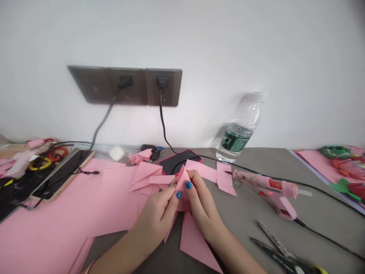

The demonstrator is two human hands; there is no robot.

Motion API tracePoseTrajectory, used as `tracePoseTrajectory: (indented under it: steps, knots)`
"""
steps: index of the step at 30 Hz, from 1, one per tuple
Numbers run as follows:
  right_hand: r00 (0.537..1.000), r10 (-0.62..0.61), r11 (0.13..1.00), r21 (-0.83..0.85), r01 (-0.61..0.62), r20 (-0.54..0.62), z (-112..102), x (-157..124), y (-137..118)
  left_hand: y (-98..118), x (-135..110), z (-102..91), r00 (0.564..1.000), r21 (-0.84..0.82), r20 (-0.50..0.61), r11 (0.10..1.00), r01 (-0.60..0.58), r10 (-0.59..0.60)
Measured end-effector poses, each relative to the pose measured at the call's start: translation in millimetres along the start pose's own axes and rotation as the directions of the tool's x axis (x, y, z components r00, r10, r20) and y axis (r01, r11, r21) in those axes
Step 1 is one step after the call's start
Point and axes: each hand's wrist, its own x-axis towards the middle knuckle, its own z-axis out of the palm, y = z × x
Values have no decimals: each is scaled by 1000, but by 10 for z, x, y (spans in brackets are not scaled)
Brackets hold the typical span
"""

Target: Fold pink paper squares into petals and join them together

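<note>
A white wall (216, 49) rises behind a grey table (245, 217), and two black cables drop from a dark socket panel (125, 86) down to the tabletop. A broad sheet of pink paper (57, 228) spreads away to the left of the hands, with a gold-edged tablet (61, 175) lying beyond it. To the right of the hands rests a pink hot glue gun (265, 182), and nearer the person, further right, lie a pair of scissors (282, 253) with dark blades. A clear water bottle (239, 129) stands by the wall, well beyond the hands. Just past the fingertips sits a black pad with a pink rim (179, 161), partly covered by pink paper offcuts (145, 171), while a pink paper triangle (196, 243) lies just below the wrists. The left hand (156, 211) and right hand (202, 203) are close together, fingers curled rather than spread, pinching a small folded pink paper piece (182, 184) upright between them.
</note>
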Motion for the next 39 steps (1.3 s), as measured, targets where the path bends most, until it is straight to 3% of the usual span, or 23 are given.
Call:
tracePoseTrajectory:
  steps: [15,24,30,39]
  knots:
    - [999,-1,996,-90,-2,-35,41,-49,16,-6,-32,7,997,56,62,997,-57,54]
    - [1000,-23,1000,2,23,0,65,-46,0,-52,-58,-41,996,177,59,981,-76,67]
    - [999,4,1000,4,-4,-36,94,-89,18,-37,-44,-36,984,284,63,942,-179,168]
    - [999,47,997,55,-45,-27,104,-82,6,-8,-14,-39,975,352,51,909,-222,218]
